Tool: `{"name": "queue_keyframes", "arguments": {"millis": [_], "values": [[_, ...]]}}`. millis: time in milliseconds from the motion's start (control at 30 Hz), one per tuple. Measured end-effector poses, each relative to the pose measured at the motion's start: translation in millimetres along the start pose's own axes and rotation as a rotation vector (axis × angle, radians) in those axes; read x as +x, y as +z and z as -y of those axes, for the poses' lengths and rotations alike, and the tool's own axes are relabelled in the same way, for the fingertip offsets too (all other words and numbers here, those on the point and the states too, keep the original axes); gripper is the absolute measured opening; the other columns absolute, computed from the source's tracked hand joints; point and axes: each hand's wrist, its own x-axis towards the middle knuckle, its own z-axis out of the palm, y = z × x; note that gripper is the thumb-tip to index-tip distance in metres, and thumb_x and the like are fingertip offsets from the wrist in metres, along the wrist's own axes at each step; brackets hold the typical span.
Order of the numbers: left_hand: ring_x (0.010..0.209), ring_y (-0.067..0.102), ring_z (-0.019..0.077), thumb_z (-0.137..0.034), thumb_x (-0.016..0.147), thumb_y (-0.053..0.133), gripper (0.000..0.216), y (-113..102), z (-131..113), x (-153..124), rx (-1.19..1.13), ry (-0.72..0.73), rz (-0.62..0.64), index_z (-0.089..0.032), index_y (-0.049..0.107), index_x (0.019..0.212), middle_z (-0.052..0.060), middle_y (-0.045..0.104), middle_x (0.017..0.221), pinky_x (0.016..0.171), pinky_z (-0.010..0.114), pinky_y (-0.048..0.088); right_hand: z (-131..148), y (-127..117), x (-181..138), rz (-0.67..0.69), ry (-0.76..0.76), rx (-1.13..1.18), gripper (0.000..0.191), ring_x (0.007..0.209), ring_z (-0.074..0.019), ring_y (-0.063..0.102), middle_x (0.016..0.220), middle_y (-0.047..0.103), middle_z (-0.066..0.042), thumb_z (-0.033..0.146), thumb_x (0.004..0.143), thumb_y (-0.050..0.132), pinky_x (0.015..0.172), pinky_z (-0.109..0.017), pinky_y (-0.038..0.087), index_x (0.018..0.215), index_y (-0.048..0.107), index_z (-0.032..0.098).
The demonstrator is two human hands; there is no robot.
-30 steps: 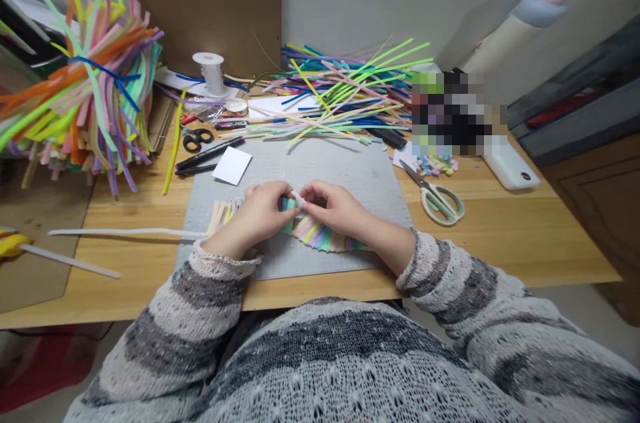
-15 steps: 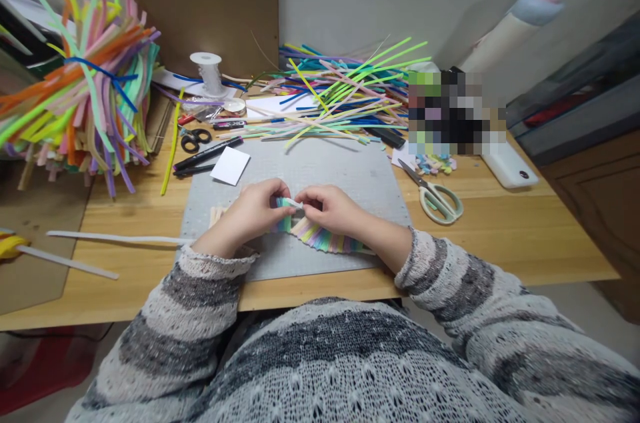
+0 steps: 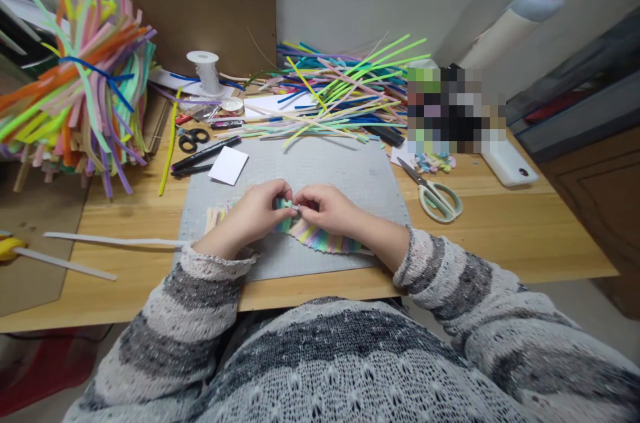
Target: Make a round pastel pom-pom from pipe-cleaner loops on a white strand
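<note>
Both hands meet over the grey cutting mat [image 3: 285, 166]. My left hand [image 3: 257, 210] is closed, thumb and fingers pinching a pleated strip of pastel pipe cleaners [image 3: 284, 223] near a turquoise part. My right hand [image 3: 326, 208] pinches a short pale end of pipe cleaner [image 3: 296, 208] right beside the left fingertips. Under the right palm a fan-shaped striped section [image 3: 323, 238] rests on the mat. More of the pleats [image 3: 214, 216] show beyond the left wrist. How these sections join is hidden by the hands.
Scissors [image 3: 436, 200] lie to the right, near a white phone-like object [image 3: 510, 166]. Behind the mat is a pile of loose pipe cleaners [image 3: 350, 90]. A big bundle [image 3: 85, 90] stands at left. Black markers [image 3: 207, 155], a white card [image 3: 229, 165] and a spool [image 3: 204, 73] sit at back left.
My right fingertips have moved slightly left, closer to the left ones. Less of the pale pipe-cleaner end shows between them. The view has shifted slightly.
</note>
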Motion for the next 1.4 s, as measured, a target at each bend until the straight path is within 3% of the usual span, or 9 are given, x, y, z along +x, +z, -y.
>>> {"name": "queue_keyframes", "arguments": {"millis": [133, 233, 467, 733, 1133, 1400], "values": [[0.077, 0.055, 0.0177, -0.036, 0.073, 0.065, 0.032, -2, 4, -1, -0.018, 0.022, -0.002, -0.017, 0.059, 0.099, 0.004, 0.063, 0.088, 0.068, 0.029, 0.042, 0, 0, 0, -0.012, 0.041, 0.008, 0.02, 0.06, -0.009, 0.048, 0.067, 0.06, 0.001, 0.01, 0.076, 0.051, 0.061, -0.022, 0.037, 0.086, 0.067, 0.014], [0.08, 0.056, 0.0193, -0.042, 0.074, 0.063, 0.044, -9, 9, -4, -0.024, -0.044, -0.01, -0.016, 0.058, 0.109, 0.006, 0.064, 0.095, 0.07, 0.03, 0.043, -2, -1, 0, -0.004, 0.032, -0.005, 0.021, 0.061, -0.0095, 0.049, 0.07, 0.061, 0.0, 0.011, 0.077, 0.05, 0.063, -0.022, 0.037, 0.087, 0.068, 0.014], [0.069, 0.055, 0.0166, -0.042, 0.074, 0.061, 0.03, -13, 12, -8, -0.118, -0.143, 0.035, -0.015, 0.064, 0.085, 0.004, 0.064, 0.076, 0.064, 0.028, 0.043, -3, -2, 0, 0.025, 0.017, -0.035, 0.023, 0.062, -0.0097, 0.05, 0.07, 0.061, 0.0, 0.009, 0.075, 0.05, 0.064, -0.023, 0.037, 0.088, 0.068, 0.015], [0.066, 0.057, 0.0156, -0.039, 0.07, 0.064, 0.029, -11, 9, -8, -0.208, -0.209, 0.024, -0.014, 0.067, 0.085, 0.003, 0.066, 0.075, 0.062, 0.027, 0.044, -1, -4, -1, 0.027, -0.011, -0.037, 0.023, 0.059, -0.0087, 0.049, 0.065, 0.059, 0.002, 0.008, 0.073, 0.05, 0.063, -0.023, 0.037, 0.085, 0.068, 0.015], [0.058, 0.053, 0.0134, -0.039, 0.073, 0.062, 0.027, -9, 5, -9, -0.136, -0.163, 0.004, -0.015, 0.067, 0.085, 0.002, 0.064, 0.068, 0.054, 0.025, 0.042, 2, -4, 0, 0.022, -0.004, -0.084, 0.019, 0.058, -0.0088, 0.048, 0.064, 0.058, 0.002, 0.009, 0.072, 0.052, 0.063, -0.022, 0.036, 0.081, 0.067, 0.016], [0.061, 0.053, 0.0136, -0.037, 0.072, 0.062, 0.024, -10, 8, -9, -0.165, -0.133, -0.004, -0.015, 0.066, 0.083, 0.002, 0.063, 0.07, 0.057, 0.025, 0.041, 3, -5, 0, 0.023, -0.022, -0.084, 0.02, 0.06, -0.0093, 0.049, 0.066, 0.059, 0.002, 0.007, 0.071, 0.051, 0.065, -0.023, 0.035, 0.08, 0.067, 0.016]]}}
